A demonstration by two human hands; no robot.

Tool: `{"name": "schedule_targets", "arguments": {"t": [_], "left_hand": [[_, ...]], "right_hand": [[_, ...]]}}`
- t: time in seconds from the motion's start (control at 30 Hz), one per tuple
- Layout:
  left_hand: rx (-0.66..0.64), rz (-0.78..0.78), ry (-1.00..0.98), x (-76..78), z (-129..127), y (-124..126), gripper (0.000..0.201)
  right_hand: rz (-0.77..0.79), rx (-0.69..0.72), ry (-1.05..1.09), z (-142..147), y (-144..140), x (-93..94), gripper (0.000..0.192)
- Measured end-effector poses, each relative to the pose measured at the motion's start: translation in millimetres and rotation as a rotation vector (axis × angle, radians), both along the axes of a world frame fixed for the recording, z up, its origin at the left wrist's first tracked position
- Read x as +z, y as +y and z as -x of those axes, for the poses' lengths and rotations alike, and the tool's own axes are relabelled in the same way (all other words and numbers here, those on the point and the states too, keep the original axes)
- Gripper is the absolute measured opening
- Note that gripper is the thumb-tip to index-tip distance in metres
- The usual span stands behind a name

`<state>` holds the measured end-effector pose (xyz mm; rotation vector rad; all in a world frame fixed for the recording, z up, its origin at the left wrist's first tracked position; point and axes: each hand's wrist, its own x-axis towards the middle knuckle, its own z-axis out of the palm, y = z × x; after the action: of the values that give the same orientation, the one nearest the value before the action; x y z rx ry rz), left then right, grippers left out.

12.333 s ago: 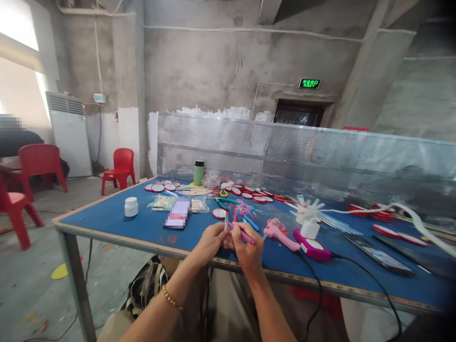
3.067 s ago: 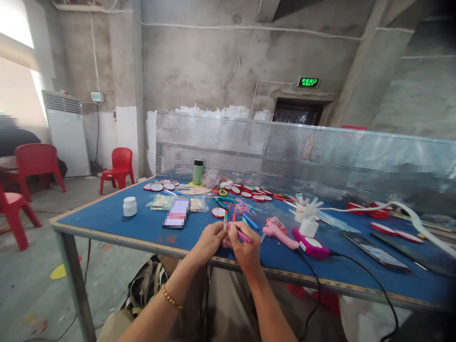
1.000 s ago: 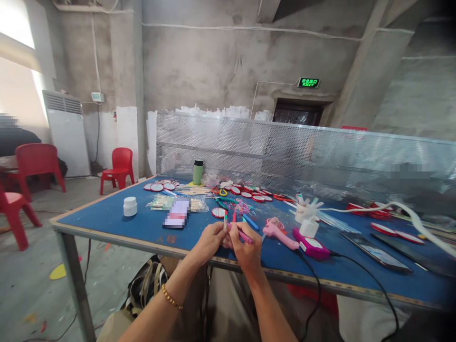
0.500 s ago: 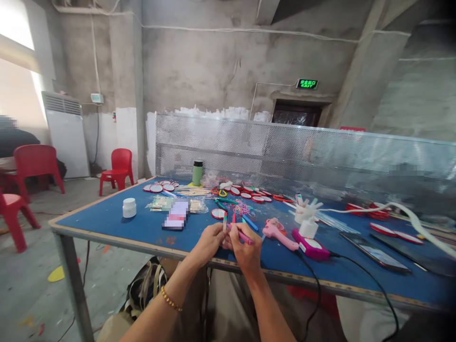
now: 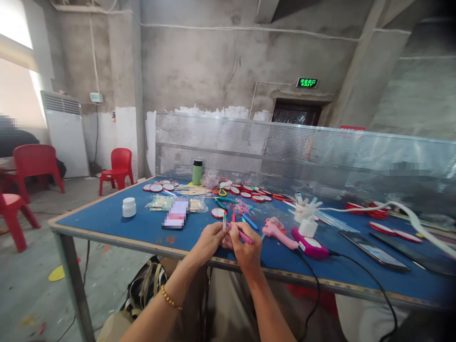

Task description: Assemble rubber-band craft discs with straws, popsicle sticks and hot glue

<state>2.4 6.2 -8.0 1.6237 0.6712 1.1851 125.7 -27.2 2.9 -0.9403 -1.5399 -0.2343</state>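
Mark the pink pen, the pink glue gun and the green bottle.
Pink pen [image 5: 245,237]: head view, on the barrel.
Pink glue gun [image 5: 283,238]: head view, on the handle.
Green bottle [image 5: 197,175]: head view, on its side.

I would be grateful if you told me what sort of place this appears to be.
Probably a simple craft workshop: it has a long blue worktable, what looks like a pink glue gun, and a rough, unfinished wall.

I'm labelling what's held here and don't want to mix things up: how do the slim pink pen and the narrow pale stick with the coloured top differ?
Colour: the slim pink pen looks pink where visible, while the narrow pale stick has red and green at its top. Pose: the pen slants, whereas the stick is nearly upright. Hold: the pen is in the right hand, the stick in the left hand. Both are thin and partly hidden.
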Motion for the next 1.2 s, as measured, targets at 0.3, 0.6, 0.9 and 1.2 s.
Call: {"name": "schedule_targets", "arguments": {"t": [0.3,0.6,0.9,1.2], "left_hand": [[-0.044,0.018,-0.031,5.3,0.0,-4.3,0.042],[-0.067,0.046,-0.058,5.8,-1.0,-5.5,0.044],[-0.041,0.037,-0.036,0.7,-0.4,-1.3,0.041],[-0.053,0.031,-0.040,4.2,-0.9,-3.7,0.045]], "right_hand": [[-0.012,0.022,-0.004,0.7,-0.9,0.9,0.021],[-0.006,0.024,-0.001,0.7,0.2,1.0,0.022],[0.014,0.018,0.011,0.2,1.3,-0.3,0.021],[0.014,0.018,-0.015,0.3,0.9,-0.2,0.022]]}}
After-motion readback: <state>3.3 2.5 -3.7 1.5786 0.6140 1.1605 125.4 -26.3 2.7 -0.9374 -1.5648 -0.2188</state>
